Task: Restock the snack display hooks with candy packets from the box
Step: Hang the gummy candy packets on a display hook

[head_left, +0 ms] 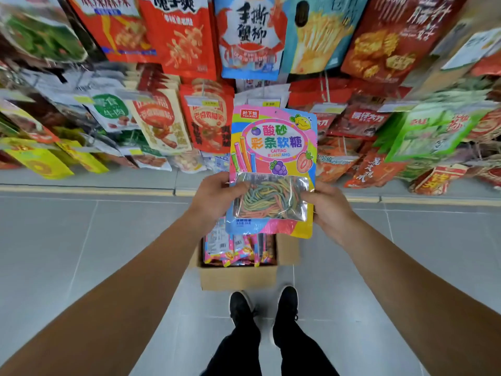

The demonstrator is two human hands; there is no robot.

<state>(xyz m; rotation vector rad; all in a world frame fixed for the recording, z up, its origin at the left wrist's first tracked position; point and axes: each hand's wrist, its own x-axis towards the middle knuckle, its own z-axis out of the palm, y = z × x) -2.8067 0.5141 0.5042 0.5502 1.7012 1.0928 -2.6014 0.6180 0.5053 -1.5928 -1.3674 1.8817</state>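
A bright pink and yellow candy packet point(272, 147) with a clear window of coloured strips is held upright in front of the display. My left hand point(214, 198) grips its lower left edge, thumb on the window. My right hand point(329, 206) grips its lower right edge. Below the packet, an open cardboard box point(238, 276) stands on the floor with several more of the same candy packets point(238, 253) standing in it. Right behind the packet's top is a display hook with a yellow price tag point(267, 103) and few packets on it.
Hanging snack bags fill the display wall: red bags point(208, 120) to the left of the packet, red and green bags point(433, 131) to the right, larger bags point(249, 36) above. Grey tiled floor point(81, 240) spreads either side of the box. My black shoes point(265, 308) stand just behind it.
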